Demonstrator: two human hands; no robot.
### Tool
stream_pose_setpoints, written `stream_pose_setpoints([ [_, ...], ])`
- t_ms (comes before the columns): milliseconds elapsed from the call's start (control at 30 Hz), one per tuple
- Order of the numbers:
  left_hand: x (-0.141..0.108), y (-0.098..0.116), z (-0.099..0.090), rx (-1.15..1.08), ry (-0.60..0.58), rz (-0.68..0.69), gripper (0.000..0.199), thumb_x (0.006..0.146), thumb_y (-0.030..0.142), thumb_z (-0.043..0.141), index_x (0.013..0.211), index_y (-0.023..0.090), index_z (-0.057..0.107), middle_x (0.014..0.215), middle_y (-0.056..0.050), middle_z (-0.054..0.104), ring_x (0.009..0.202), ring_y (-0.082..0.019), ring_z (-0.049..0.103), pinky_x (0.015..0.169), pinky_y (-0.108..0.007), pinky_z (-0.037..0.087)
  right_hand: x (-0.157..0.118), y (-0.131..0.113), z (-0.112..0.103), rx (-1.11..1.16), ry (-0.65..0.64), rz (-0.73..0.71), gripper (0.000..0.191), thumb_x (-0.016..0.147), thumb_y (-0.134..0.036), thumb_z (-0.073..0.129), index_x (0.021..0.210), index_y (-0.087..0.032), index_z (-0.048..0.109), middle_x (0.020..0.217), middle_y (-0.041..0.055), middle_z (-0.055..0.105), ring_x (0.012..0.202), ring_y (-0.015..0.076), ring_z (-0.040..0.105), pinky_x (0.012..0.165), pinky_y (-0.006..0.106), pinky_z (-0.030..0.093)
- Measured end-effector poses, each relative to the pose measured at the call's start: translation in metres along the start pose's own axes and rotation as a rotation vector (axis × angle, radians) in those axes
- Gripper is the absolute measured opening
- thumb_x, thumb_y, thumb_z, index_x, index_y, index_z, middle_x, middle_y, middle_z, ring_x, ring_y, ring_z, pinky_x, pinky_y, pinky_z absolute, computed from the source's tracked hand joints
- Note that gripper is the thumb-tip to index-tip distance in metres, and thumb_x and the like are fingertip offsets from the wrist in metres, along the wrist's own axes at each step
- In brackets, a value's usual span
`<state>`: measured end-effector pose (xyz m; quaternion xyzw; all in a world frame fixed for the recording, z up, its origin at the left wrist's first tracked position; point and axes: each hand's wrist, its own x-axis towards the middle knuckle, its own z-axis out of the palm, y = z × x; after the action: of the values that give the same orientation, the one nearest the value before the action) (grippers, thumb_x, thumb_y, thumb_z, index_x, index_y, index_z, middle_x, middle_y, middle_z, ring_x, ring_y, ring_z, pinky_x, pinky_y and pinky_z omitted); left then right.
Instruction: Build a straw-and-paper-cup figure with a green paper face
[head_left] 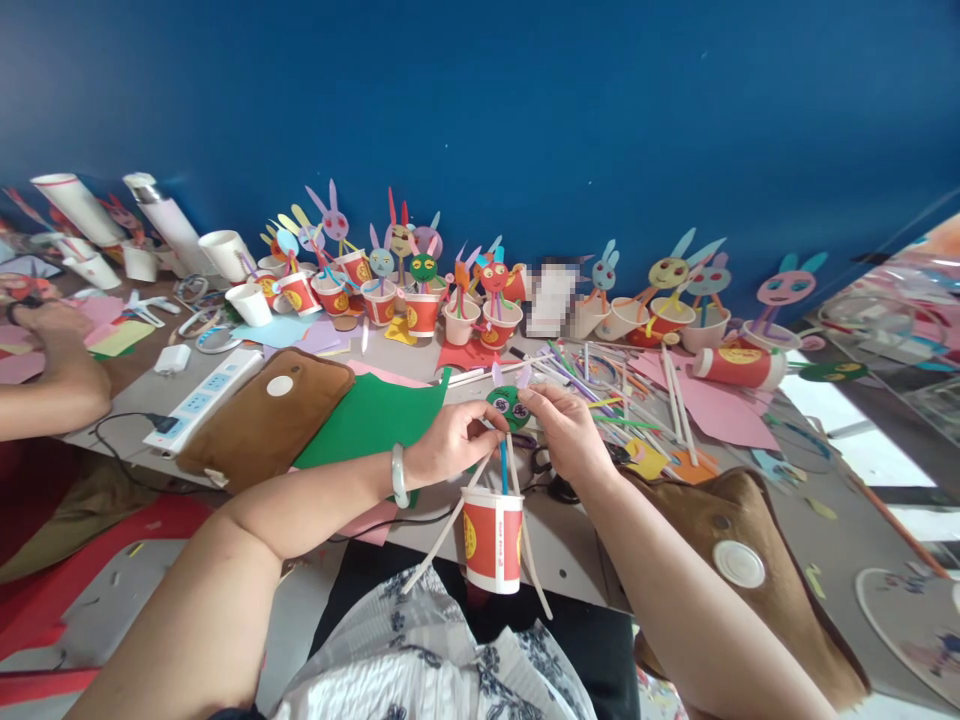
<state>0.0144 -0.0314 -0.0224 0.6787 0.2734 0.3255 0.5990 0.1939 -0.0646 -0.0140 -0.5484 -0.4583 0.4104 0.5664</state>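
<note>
Between my hands is a green paper rabbit head (pixel 508 408) with pink ears and two round eyes. My left hand (pixel 459 440) pinches its lower left edge, close to the top of the sticks. At its right edge, my right hand (pixel 564 430) grips the paper between thumb and fingers. Below hangs a red and white paper cup (pixel 493 540) with a yellow mark. A blue stick (pixel 504 468) rises from the cup to the head, and pale sticks (pixel 534 560) slant down on both sides of it.
Finished cup rabbits (pixel 421 300) line the blue wall. Loose coloured sticks (pixel 600 385), green paper (pixel 382 415) and pink paper (pixel 720 400) lie on the table. A power strip (pixel 210 395) and brown cushions (pixel 270 410) flank me. At far left is another person's arm (pixel 60 375).
</note>
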Motion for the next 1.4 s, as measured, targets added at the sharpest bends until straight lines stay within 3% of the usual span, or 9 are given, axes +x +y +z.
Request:
stream_pose_setpoints([
  [200,0.003,-0.003,-0.003,-0.117,0.077,0.060,0.033,0.083,0.029,0.073,0.096,0.022,0.043,0.081,0.003,0.060,0.058,-0.010,0.064,0.053,-0.021,0.051,0.000,0.001,-0.001,0.017,-0.121,0.063,0.033,0.077,-0.053,0.079,0.085,-0.022,0.075,0.082,0.0020,0.074,0.080,0.0199,0.066,0.077,0.033,0.052],
  [300,0.004,-0.005,-0.002,-0.184,0.089,0.065,0.041,0.082,0.029,0.074,0.092,0.023,0.034,0.076,0.006,0.055,0.058,-0.010,0.064,0.052,-0.020,0.049,-0.002,0.001,0.002,0.040,-0.150,0.117,0.035,0.072,-0.051,0.084,0.087,-0.021,0.074,0.079,0.0016,0.074,0.075,0.0199,0.067,0.074,0.034,0.053],
  [433,0.006,-0.004,-0.002,-0.272,0.096,0.029,0.051,0.078,0.030,0.078,0.092,0.024,0.030,0.074,0.008,0.056,0.058,-0.012,0.067,0.053,-0.021,0.050,-0.005,0.000,0.005,0.041,-0.117,0.092,0.032,0.069,-0.049,0.085,0.077,-0.021,0.070,0.076,0.0003,0.072,0.070,0.0176,0.063,0.071,0.033,0.051],
  [633,0.008,0.002,-0.003,-0.403,0.073,-0.123,0.063,0.065,0.029,0.090,0.103,0.021,0.040,0.078,0.005,0.065,0.059,-0.012,0.066,0.061,-0.026,0.055,-0.005,-0.001,0.006,-0.003,-0.004,0.007,0.037,0.070,-0.049,0.085,0.064,-0.022,0.061,0.060,-0.0040,0.058,0.057,0.0116,0.047,0.057,0.027,0.037],
  [733,0.008,0.001,-0.002,-0.478,0.016,-0.196,0.057,0.066,0.032,0.090,0.103,0.017,0.050,0.075,0.003,0.065,0.062,-0.012,0.066,0.065,-0.027,0.055,-0.005,0.000,0.008,0.009,-0.011,0.019,0.040,0.070,-0.051,0.084,0.064,-0.022,0.058,0.055,-0.0056,0.051,0.051,0.0104,0.039,0.052,0.027,0.030],
  [900,0.009,-0.001,-0.003,-0.483,-0.047,-0.213,0.048,0.065,0.041,0.091,0.088,0.012,0.061,0.072,0.001,0.066,0.060,-0.010,0.064,0.063,-0.025,0.053,-0.007,-0.001,0.008,-0.006,-0.028,0.021,0.041,0.073,-0.055,0.082,0.065,-0.022,0.059,0.054,-0.0050,0.051,0.051,0.0107,0.040,0.052,0.027,0.031],
  [1233,0.008,0.002,-0.002,-0.393,-0.002,-0.216,0.036,0.075,0.040,0.081,0.085,0.015,0.056,0.072,-0.001,0.068,0.055,-0.011,0.062,0.049,-0.021,0.044,-0.003,-0.001,0.004,0.059,0.023,-0.024,0.036,0.073,-0.050,0.083,0.068,-0.022,0.059,0.061,-0.0032,0.060,0.051,0.0096,0.043,0.051,0.027,0.034],
  [1400,0.010,0.001,-0.001,-0.391,0.048,-0.231,0.031,0.079,0.039,0.075,0.084,0.017,0.054,0.076,-0.002,0.071,0.049,-0.007,0.054,0.044,-0.019,0.037,0.005,-0.002,-0.009,-0.150,0.080,-0.064,0.033,0.080,-0.051,0.073,0.068,-0.022,0.063,0.056,-0.0016,0.060,0.048,0.0106,0.044,0.048,0.027,0.032],
])
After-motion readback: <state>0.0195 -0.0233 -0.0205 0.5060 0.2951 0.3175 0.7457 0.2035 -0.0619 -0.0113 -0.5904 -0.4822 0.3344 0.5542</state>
